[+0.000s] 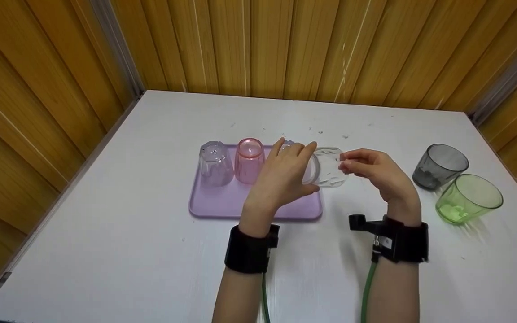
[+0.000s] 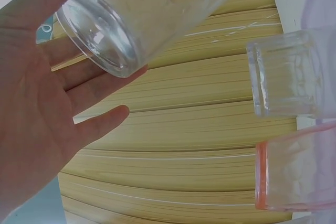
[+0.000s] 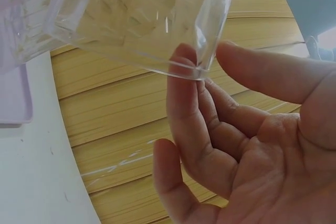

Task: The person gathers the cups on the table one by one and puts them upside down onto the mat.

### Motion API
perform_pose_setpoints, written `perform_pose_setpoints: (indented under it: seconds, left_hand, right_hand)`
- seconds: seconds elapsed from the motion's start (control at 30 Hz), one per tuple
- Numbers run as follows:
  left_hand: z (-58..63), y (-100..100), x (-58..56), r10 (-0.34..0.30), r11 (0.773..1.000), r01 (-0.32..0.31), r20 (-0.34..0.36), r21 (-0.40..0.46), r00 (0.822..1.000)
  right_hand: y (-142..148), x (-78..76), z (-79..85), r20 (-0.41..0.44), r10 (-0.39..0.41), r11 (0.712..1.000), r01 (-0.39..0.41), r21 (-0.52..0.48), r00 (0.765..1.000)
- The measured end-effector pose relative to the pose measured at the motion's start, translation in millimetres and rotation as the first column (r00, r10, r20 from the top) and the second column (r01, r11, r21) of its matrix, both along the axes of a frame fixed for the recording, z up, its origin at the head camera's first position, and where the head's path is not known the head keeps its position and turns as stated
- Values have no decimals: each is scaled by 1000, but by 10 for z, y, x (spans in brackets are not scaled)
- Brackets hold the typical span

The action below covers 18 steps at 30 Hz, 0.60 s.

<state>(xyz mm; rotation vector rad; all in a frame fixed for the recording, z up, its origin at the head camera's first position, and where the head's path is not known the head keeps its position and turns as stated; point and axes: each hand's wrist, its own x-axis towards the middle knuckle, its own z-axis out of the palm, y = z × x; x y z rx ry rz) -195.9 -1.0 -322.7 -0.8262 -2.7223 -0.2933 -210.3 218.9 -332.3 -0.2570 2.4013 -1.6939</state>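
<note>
A clear drinking glass (image 1: 331, 168) lies sideways in the air between both hands, over the tray's right edge. My left hand (image 1: 282, 177) holds it around its thick base, thumb on one side and fingers on the other. With thumb and fingertips my right hand (image 1: 384, 174) pinches the rim, one finger reaching inside the wall. On the purple tray (image 1: 216, 208) a clear glass (image 1: 216, 166) and a pink glass (image 1: 250, 162) stand upside down. Another clear glass (image 3: 32, 22) on the tray is mostly hidden behind my left hand in the head view.
To the right, a grey glass (image 1: 439, 167) and a green glass (image 1: 467, 199) sit on the white table (image 1: 128, 251), mouths up. Wood-look panels (image 1: 285, 49) close off the back and sides. Green cables (image 1: 368, 287) trail from both wrist straps.
</note>
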Motion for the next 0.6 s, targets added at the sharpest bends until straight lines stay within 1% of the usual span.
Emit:
perform_pose_setpoints:
  seconds: [0.23,0.47,0.6]
  left_hand:
    - [6,9,5,-6,1000,6,-7,13,1000]
    - [17,18,18,-4,1000,4,5,3,1000]
    - [23,26,26,-3,1000,3,5,4,1000]
  right_hand:
    - [8,-2,-2,4,6,1000,-6,13,1000]
    - [0,-3,-5,8,11,998,-11,55,1000]
    - [6,-2,0,14,14,998,-15,55,1000]
